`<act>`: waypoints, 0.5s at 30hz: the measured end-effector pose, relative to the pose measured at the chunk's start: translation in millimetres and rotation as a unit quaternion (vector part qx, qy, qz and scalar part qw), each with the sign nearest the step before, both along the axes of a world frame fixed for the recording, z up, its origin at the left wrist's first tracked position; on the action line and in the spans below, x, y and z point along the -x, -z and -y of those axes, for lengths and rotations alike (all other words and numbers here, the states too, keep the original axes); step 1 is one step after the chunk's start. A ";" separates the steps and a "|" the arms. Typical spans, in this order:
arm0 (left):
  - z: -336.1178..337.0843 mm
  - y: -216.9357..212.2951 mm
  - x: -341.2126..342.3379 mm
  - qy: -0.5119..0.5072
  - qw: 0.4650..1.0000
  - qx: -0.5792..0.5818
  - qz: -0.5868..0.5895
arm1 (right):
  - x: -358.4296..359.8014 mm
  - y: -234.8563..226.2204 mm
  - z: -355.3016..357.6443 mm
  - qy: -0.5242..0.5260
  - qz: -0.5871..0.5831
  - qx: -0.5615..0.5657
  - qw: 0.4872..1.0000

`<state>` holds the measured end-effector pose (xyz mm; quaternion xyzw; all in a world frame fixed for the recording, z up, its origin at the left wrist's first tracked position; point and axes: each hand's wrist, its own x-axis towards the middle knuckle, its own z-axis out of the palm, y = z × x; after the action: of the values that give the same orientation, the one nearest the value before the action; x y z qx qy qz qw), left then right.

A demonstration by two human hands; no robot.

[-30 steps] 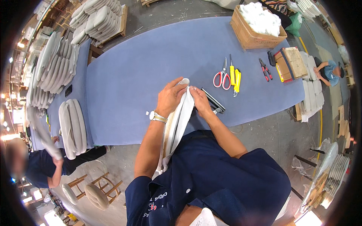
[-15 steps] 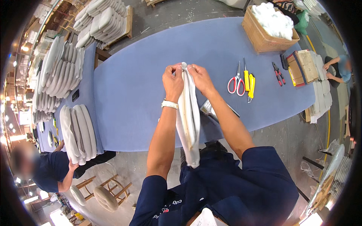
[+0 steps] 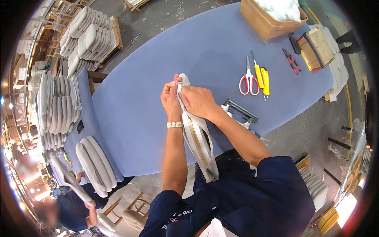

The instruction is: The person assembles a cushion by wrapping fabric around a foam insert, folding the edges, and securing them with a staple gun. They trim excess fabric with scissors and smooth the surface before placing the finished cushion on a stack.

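Note:
I hold a long, narrow white padded cover [image 3: 197, 138] on edge over the blue table [image 3: 138, 110]; its lower end hangs down against my dark blue shirt. My left hand [image 3: 170, 98], with a metal watch on the wrist, pinches the upper end of the cover from the left. My right hand [image 3: 197, 100] grips the same end from the right, fingers closed over the fabric. A strip runs along the cover's inner fold.
Red-handled scissors [image 3: 248, 79], a yellow-handled tool [image 3: 261, 77] and a staple gun [image 3: 241, 112] lie right of my hands. A cardboard box of white stuffing [image 3: 268, 17] stands at the far end. White pads are stacked at the left [image 3: 94, 162]. Another person [image 3: 71, 205] works at lower left.
I have lifted the cover's upper end higher over the table and closed both hands on its tip. The view has shifted, so the tools sit farther right.

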<state>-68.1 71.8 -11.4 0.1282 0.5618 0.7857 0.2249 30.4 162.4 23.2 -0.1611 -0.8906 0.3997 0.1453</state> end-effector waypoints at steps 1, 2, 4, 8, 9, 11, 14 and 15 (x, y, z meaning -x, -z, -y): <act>9.0 5.0 4.9 -0.003 1.000 -0.015 0.012 | 3.0 -4.2 7.5 -0.010 0.010 -0.018 1.000; 14.0 6.4 6.7 -0.008 1.000 -0.020 0.020 | 5.0 -6.9 12.0 -0.021 0.021 -0.041 0.999; 24.6 9.3 9.5 -0.020 0.999 -0.029 0.038 | 10.0 -12.3 19.2 -0.041 0.036 -0.075 0.996; 34.1 2.8 12.2 -0.017 0.999 0.001 0.034 | 15.9 -16.6 23.9 -0.067 0.046 -0.103 0.991; 35.4 1.0 14.5 -0.010 0.999 0.006 0.031 | 17.2 -17.1 23.5 -0.070 0.048 -0.105 0.991; 30.8 -12.9 19.9 0.001 0.998 0.001 0.064 | 18.5 -19.7 21.2 -0.073 0.056 -0.096 0.991; 25.2 -32.7 45.5 0.046 0.992 0.024 0.118 | 19.7 -21.3 25.6 -0.079 0.043 -0.056 0.994; 22.7 -27.5 60.3 0.100 0.988 0.060 0.099 | 20.1 -21.2 25.2 -0.079 0.034 -0.041 0.995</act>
<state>-128.4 49.1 16.1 0.0917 0.5672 0.7331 0.3641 10.2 137.2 44.4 -0.0981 -0.9207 0.3670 0.0894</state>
